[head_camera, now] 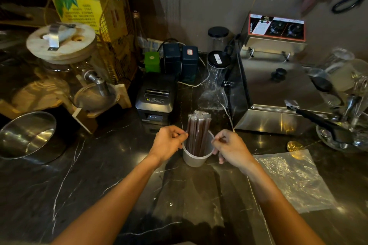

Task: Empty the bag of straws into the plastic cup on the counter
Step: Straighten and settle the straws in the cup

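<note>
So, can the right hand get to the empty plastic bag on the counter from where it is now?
Probably yes. The right hand is at the rim of the plastic cup, and the bag lies flat on the counter on that same side. Nothing stands between them. Its fingers look curled, perhaps pinching something thin.

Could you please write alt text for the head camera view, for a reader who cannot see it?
A plastic cup stands on a dark marble counter, holding a bundle of wrapped brown straws upright. The left hand and right hand flank its rim, fingers curled. An empty clear bag lies flat to the right.
</note>
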